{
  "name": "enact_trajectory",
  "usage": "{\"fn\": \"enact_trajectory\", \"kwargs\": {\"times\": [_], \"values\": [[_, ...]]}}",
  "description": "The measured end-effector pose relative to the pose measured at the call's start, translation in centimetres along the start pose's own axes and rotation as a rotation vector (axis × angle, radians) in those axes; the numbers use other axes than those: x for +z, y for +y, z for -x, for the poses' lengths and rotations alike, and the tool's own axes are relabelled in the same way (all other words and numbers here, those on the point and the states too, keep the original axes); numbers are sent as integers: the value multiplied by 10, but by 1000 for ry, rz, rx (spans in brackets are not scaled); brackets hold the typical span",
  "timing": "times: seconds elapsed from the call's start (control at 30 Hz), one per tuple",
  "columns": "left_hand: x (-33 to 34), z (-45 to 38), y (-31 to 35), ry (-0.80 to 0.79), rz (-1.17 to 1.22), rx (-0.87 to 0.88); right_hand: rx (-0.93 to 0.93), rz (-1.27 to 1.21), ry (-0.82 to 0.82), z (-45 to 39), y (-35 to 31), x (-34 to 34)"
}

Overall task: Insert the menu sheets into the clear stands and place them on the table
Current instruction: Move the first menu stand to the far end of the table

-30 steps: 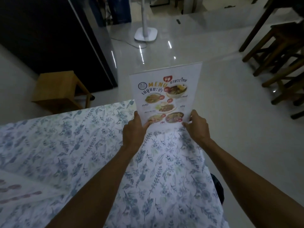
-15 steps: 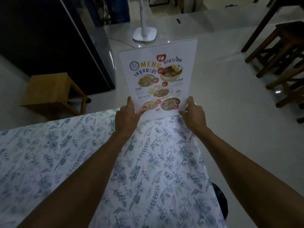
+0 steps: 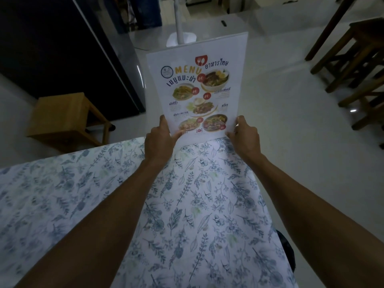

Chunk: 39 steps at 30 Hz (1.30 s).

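Menu stand (image 3: 197, 88) upright, both hands' grip (L (image 3: 159, 142), R (image 3: 245, 140))

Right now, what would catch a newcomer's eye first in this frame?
The colourful menu sheet in its clear stand, held upright at the far corner of the table, dominates the centre. The left hand and right hand grip its bottom corners above the floral tablecloth. A wooden stool stands on the floor at left.

One menu sheet (image 3: 197, 90), two hands, one table (image 3: 62, 194), one light stool (image 3: 64, 119), one fan base (image 3: 181, 39).
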<state>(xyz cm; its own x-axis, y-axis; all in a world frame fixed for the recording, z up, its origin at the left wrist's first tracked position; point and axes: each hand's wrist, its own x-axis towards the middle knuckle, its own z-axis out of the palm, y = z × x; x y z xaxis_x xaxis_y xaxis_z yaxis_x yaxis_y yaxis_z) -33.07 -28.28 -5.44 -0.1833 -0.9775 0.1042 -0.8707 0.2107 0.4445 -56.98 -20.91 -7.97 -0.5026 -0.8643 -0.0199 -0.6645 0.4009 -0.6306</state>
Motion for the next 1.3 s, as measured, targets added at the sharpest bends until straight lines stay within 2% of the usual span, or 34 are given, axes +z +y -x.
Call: {"fn": "enact_trajectory", "kwargs": {"times": [0.4, 0.57, 0.73, 0.97, 1.3], "values": [[-4, 5, 3, -61, 4, -35, -24, -7, 38, 8, 1, 2], [-6, 24, -8, -178, 60, -51, -16, 31, -48, 7, 3, -2], [-21, 45, -15, -202, -10, 1, 78, 31, -100, 20, -1, -8], [-61, 67, -9, -170, -68, 61, 137, 110, -94, 73, -25, -14], [-135, 155, -24, -173, -33, 98, 67, 196, -94, 192, -90, -38]]}}
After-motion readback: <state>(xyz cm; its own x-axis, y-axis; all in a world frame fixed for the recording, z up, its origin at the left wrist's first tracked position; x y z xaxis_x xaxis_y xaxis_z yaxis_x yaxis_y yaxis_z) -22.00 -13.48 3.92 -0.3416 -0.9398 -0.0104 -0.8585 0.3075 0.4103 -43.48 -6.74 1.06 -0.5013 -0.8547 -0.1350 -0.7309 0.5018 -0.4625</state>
